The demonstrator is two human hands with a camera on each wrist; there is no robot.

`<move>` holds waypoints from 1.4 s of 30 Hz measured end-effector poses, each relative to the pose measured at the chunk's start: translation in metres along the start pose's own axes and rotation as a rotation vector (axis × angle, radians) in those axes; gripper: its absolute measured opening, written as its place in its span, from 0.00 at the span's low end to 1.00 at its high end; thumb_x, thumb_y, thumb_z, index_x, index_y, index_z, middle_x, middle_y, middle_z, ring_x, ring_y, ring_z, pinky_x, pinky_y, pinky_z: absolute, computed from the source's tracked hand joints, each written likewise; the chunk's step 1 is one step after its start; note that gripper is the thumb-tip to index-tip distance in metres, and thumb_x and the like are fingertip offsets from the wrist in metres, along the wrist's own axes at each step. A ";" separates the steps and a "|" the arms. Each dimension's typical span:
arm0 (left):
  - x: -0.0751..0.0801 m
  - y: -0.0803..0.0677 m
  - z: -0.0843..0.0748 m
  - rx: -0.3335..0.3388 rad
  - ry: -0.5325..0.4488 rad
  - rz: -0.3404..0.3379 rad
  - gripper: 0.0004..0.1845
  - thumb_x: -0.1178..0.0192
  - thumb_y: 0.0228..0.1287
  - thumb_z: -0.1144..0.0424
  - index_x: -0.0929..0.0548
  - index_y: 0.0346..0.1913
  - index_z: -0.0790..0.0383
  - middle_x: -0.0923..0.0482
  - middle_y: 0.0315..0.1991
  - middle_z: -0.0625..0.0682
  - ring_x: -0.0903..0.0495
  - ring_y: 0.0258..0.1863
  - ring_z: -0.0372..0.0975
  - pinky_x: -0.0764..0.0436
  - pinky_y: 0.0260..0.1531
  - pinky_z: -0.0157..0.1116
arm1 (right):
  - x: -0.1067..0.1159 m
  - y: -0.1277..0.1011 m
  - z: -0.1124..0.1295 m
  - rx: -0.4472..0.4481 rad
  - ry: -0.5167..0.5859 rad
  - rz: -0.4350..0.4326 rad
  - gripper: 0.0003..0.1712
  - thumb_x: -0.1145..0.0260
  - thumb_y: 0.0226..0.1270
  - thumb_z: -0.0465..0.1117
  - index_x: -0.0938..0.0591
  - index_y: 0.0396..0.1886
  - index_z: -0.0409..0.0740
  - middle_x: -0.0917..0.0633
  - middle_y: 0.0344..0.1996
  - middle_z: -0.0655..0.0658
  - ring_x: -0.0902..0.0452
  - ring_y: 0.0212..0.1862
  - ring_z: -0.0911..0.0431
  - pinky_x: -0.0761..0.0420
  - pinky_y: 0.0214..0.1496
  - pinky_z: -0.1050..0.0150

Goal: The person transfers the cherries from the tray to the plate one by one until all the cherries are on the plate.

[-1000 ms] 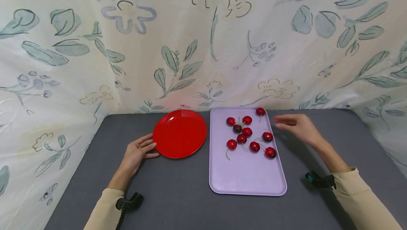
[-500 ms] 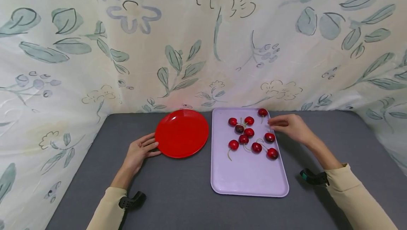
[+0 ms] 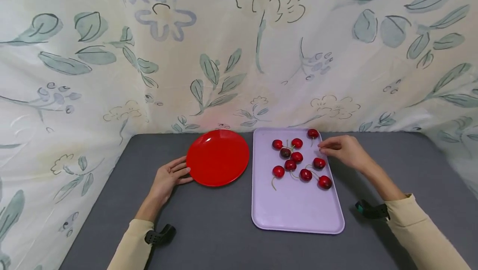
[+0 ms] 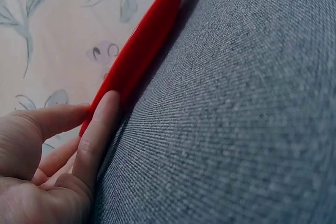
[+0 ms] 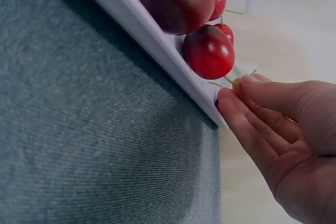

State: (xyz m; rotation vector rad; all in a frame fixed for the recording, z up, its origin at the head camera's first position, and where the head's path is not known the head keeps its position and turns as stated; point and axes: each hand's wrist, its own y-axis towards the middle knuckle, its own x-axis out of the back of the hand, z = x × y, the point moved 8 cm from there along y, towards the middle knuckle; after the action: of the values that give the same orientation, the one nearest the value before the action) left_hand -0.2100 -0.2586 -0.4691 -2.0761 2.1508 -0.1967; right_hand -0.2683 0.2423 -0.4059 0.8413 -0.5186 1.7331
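Note:
The red plate (image 3: 218,158) lies on the left part of the table, and my left hand (image 3: 168,178) holds its left rim. In the left wrist view, one digit meets the upper edge of the plate (image 4: 139,51) and another lies along its side close to the cloth. My right hand (image 3: 345,150) is at the right edge of the lilac tray (image 3: 295,212). In the right wrist view, its thumb and fingertips pinch the green stem of a cherry (image 5: 209,52). That cherry (image 3: 318,163) rests by the tray's right rim.
Several other cherries (image 3: 278,171) with stems are spread over the tray's far half, one at its far right corner. A dark grey cloth (image 3: 213,228) covers the table. A floral curtain (image 3: 224,54) hangs right behind it.
My right hand has moved left to the tray's edge and its fingertips have closed on a cherry's stem. My left hand has stayed at the plate. The head view has shifted slightly.

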 end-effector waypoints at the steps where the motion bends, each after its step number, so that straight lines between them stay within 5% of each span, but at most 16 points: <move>1: 0.000 0.000 0.000 -0.001 0.001 -0.004 0.31 0.40 0.69 0.67 0.37 0.72 0.67 0.24 0.58 0.59 0.16 0.46 0.38 0.15 0.45 0.42 | 0.001 0.000 0.000 -0.003 0.009 0.003 0.13 0.29 0.62 0.34 0.14 0.46 0.33 0.13 0.40 0.36 0.15 0.43 0.44 0.14 0.46 0.52; 7: -0.001 0.005 0.000 -0.004 -0.004 -0.005 0.31 0.40 0.69 0.68 0.37 0.72 0.68 0.24 0.57 0.59 0.16 0.45 0.38 0.15 0.45 0.42 | 0.008 0.000 0.003 -0.040 0.063 0.012 0.14 0.29 0.63 0.37 0.14 0.46 0.33 0.13 0.41 0.37 0.15 0.40 0.50 0.14 0.42 0.65; 14: -0.003 0.007 -0.002 -0.010 -0.027 0.004 0.30 0.40 0.69 0.69 0.36 0.71 0.68 0.22 0.54 0.56 0.16 0.46 0.39 0.15 0.44 0.42 | 0.015 0.002 0.009 -0.096 0.137 -0.002 0.19 0.32 0.67 0.43 0.16 0.51 0.33 0.14 0.44 0.35 0.14 0.43 0.47 0.15 0.47 0.66; 20: -0.003 0.006 -0.002 -0.010 -0.036 -0.003 0.30 0.40 0.68 0.70 0.36 0.71 0.69 0.21 0.52 0.54 0.16 0.45 0.39 0.14 0.44 0.42 | 0.013 0.011 0.017 -0.180 0.306 -0.033 0.25 0.34 0.69 0.48 0.19 0.56 0.33 0.15 0.50 0.36 0.14 0.45 0.52 0.17 0.50 0.70; 25: -0.002 0.006 0.000 0.002 -0.032 -0.014 0.30 0.40 0.69 0.70 0.36 0.71 0.68 0.21 0.51 0.53 0.15 0.44 0.39 0.14 0.44 0.42 | 0.009 0.022 0.032 -0.170 0.467 -0.072 0.25 0.34 0.69 0.43 0.21 0.57 0.28 0.12 0.42 0.49 0.15 0.40 0.63 0.16 0.50 0.68; 35: 0.000 0.005 0.000 0.005 -0.020 -0.026 0.30 0.40 0.68 0.71 0.36 0.71 0.68 0.22 0.54 0.56 0.15 0.44 0.39 0.14 0.43 0.41 | -0.017 0.044 0.068 -0.213 0.619 -0.033 0.27 0.34 0.69 0.43 0.24 0.61 0.29 0.12 0.40 0.54 0.14 0.44 0.59 0.19 0.53 0.71; 42: 0.001 0.005 0.001 0.012 -0.008 -0.034 0.31 0.40 0.68 0.69 0.36 0.71 0.68 0.23 0.54 0.57 0.15 0.44 0.38 0.14 0.43 0.41 | -0.048 0.062 0.080 -0.304 0.822 -0.027 0.25 0.35 0.69 0.38 0.24 0.63 0.31 0.13 0.47 0.44 0.14 0.43 0.59 0.23 0.62 0.60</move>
State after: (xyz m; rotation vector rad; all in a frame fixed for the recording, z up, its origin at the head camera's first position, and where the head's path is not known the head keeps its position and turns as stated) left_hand -0.2150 -0.2596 -0.4710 -2.1044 2.1057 -0.2044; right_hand -0.2971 0.1360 -0.3856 -0.1065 -0.1925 1.7396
